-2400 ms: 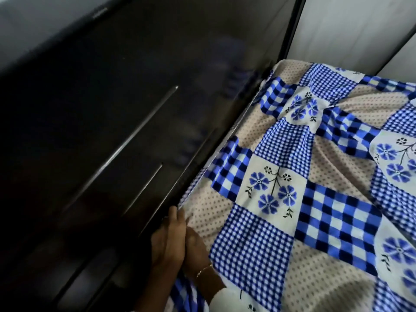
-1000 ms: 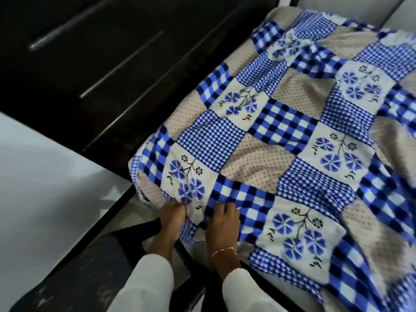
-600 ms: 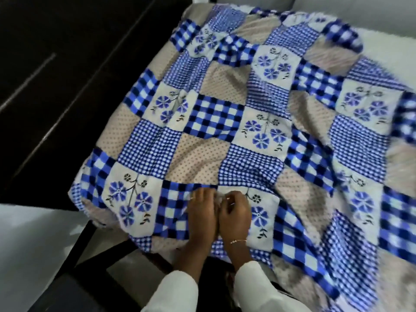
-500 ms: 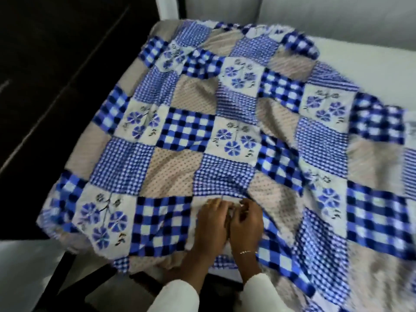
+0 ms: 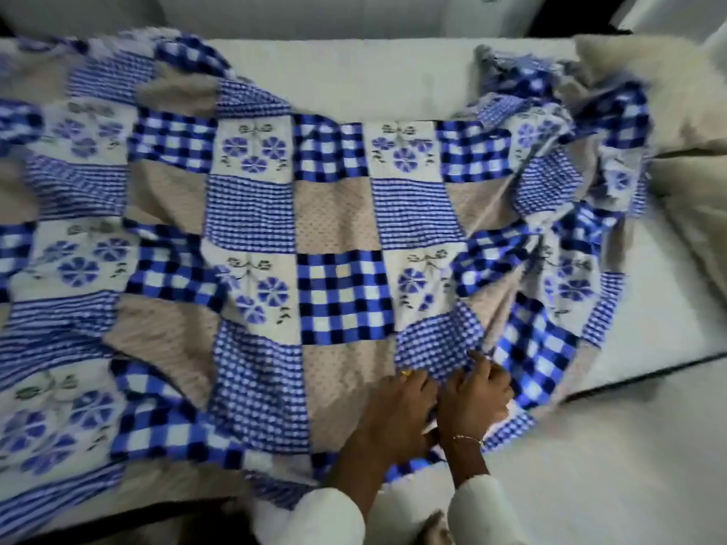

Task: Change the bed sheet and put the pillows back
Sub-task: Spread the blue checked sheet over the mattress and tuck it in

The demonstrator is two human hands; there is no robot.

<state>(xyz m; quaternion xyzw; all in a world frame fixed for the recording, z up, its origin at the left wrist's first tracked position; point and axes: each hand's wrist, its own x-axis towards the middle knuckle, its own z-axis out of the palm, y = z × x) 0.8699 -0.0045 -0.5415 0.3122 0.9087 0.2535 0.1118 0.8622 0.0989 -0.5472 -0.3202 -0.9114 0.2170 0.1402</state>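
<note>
A patchwork bed sheet in blue checks, beige dots and blue flowers lies spread over the white mattress. Its right part is bunched and wrinkled, and the mattress shows bare at the back and at the right. My left hand and my right hand lie side by side on the sheet's near edge, knuckles up, fingers curled into the cloth. The fingertips are hidden in the folds. A cream pillow sits at the far right corner, beside the bunched end of the sheet.
A pale wall or headboard runs along the far side of the bed. Beige bedding is piled at the right edge. White floor lies to the right of my arms. A dark bed frame edge shows below the sheet at lower left.
The view has swung right, away from the dark cabinet and along the bed. Both hands have travelled right along the sheet's near edge, staying together. The bare mattress and the pillow have come into view.
</note>
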